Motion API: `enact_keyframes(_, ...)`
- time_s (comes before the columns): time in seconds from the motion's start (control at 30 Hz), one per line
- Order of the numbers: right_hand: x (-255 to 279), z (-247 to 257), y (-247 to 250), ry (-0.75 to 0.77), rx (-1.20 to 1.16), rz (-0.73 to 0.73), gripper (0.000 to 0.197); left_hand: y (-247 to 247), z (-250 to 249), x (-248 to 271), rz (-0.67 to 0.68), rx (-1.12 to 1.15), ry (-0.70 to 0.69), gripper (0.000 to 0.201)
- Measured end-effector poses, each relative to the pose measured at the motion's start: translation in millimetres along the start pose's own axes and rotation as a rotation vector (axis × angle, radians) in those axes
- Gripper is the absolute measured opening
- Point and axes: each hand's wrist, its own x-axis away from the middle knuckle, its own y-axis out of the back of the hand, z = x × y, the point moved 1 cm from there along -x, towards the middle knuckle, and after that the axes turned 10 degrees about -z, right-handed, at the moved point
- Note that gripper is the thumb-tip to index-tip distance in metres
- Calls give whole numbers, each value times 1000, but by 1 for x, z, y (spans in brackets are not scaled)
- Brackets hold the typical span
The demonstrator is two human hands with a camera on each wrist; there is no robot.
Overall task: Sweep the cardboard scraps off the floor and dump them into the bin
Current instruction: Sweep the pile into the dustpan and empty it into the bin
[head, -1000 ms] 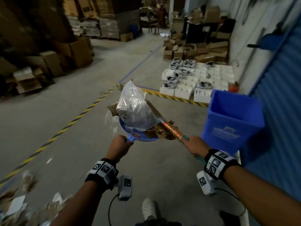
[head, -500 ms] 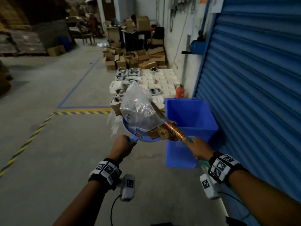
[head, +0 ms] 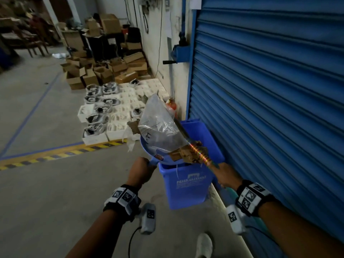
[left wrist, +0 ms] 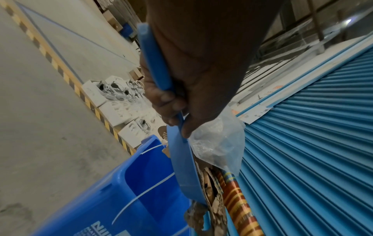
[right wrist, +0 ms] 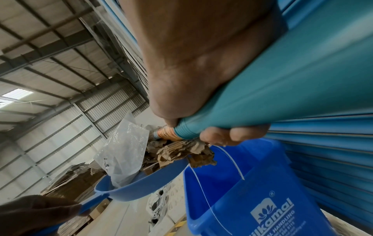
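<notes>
By blue shutter point(head: 270, 108) — concrete floor point(head: 46, 192)

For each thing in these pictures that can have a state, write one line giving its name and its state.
Dustpan: loaded, held above the bin.
Bin: open-topped, upright.
Cardboard scraps: in the dustpan.
Plastic bag: atop the scraps.
Broom: held against the scraps.
Left hand: gripping the dustpan handle.
Right hand: gripping the broom.

My arms are bare. Each wrist wears a black strap point(head: 123, 199) with white square-coded tags, a grey camera pod point(head: 148, 218) and black cable below; white shoe point(head: 204, 245) at six o'clock.
</notes>
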Motion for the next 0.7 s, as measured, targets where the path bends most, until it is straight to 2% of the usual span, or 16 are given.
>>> enact_keyframes(0.23,-148,-44,-16,-58,37,65,56,-85,-32,-111,65,-135,56,49)
enact_keyframes(0.4,-226,-89,-28,-110,193,82,50,-156,-55,-171,236,-318,126,43)
enact_keyframes(0.5,-250,-113,-30,-151,257,97,57,-191,-64,-197,370,-456,109,36)
enact_keyframes(0.57,-258,-124,-31,-159,263,97,57,-215,-54,-218,411,-509,148,36)
enact_keyframes(0.7,-265,-133,-29,-148,301,83,58,-251,-28,-251,475,-548,209,50)
